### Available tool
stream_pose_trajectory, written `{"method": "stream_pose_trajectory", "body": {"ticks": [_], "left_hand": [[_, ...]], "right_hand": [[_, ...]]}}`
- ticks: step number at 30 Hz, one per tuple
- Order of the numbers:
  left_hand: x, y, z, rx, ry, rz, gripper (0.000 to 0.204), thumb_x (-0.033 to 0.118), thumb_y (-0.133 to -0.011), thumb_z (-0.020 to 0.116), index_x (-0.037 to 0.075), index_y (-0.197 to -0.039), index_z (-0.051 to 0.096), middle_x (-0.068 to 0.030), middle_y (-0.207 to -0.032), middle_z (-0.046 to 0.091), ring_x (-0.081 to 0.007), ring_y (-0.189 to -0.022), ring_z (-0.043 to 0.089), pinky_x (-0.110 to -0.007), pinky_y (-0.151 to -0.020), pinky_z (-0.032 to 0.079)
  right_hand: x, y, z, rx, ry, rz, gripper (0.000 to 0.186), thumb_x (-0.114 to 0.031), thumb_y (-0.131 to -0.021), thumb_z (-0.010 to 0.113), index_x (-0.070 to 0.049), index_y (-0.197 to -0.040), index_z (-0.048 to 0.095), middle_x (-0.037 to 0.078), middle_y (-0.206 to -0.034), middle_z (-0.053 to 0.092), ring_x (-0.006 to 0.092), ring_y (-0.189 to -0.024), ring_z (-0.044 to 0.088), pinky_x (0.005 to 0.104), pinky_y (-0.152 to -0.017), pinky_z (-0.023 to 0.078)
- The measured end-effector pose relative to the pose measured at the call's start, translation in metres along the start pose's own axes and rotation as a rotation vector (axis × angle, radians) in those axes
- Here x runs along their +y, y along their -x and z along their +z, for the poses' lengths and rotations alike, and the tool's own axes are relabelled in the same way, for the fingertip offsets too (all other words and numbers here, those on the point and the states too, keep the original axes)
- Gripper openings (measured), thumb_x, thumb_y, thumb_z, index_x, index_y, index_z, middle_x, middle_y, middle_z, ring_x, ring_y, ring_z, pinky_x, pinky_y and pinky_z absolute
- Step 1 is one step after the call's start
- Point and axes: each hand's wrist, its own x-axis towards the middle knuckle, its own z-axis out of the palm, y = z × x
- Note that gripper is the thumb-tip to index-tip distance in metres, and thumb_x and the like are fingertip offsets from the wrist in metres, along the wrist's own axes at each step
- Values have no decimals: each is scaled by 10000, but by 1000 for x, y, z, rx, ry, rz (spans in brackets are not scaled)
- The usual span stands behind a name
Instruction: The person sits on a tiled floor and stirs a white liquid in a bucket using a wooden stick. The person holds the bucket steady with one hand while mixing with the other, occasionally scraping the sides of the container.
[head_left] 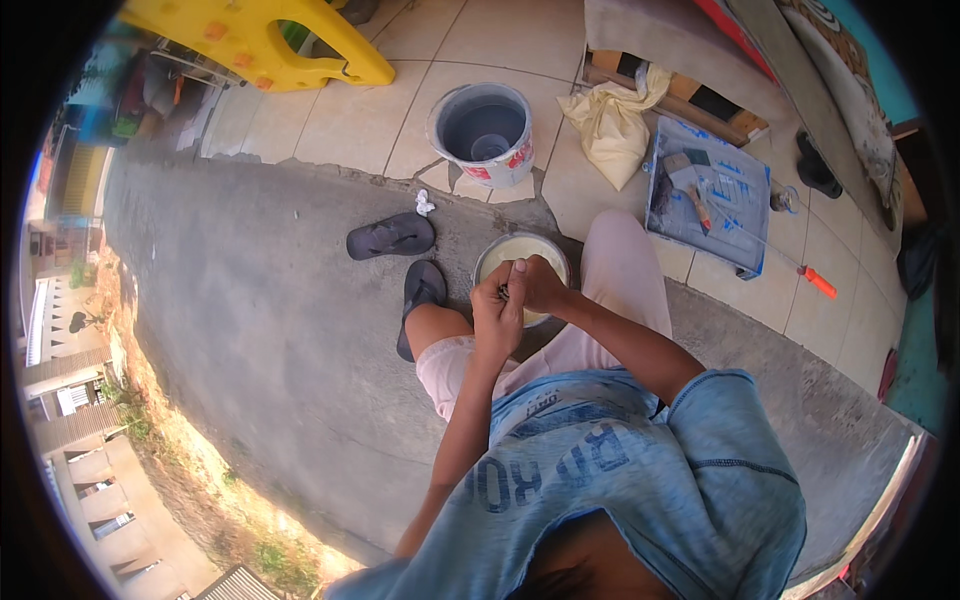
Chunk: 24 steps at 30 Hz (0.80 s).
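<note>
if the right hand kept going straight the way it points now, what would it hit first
The left hand, which the right hand seems to be touching. Its height above the round container is hard to judge.

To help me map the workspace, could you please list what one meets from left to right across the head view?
Yellow plastic structure, empty dark flip-flop, round pale-filled container, crumpled cream bag, blue-stained rectangular tray, orange tool handle.
</note>
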Motion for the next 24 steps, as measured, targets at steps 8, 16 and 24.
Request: {"method": "stream_pose_trajectory", "body": {"ticks": [8,16,24], "left_hand": [[5,-15,-30,111,-46,40,381,189,-969,453,-14,-653,508,-13,-572,474,-62,-550,372,-239,-498,323],[9,20,-37,62,-200,40,321,142,-931,522,-41,-668,500,-54,-523,411,-70,-521,356,-259,-460,309],[21,24,4,-12,-76,16,209,152,-908,536,-43,-832,545,-175,-675,529,-298,-616,537,-356,-607,438]], "right_hand": [[0,-45,37,86,-153,-50,167,-236,-692,648,-78,-738,617,119,-612,607,310,-572,613,361,-516,469],[-5,5,71,-134,-194,31,206,-198,-652,659,-21,-626,556,166,-590,575,336,-569,593,384,-521,449],[18,17,4,-193,-245,48,284,-197,-780,586,-49,-598,424,25,-511,420,88,-515,444,295,-453,345]]}}
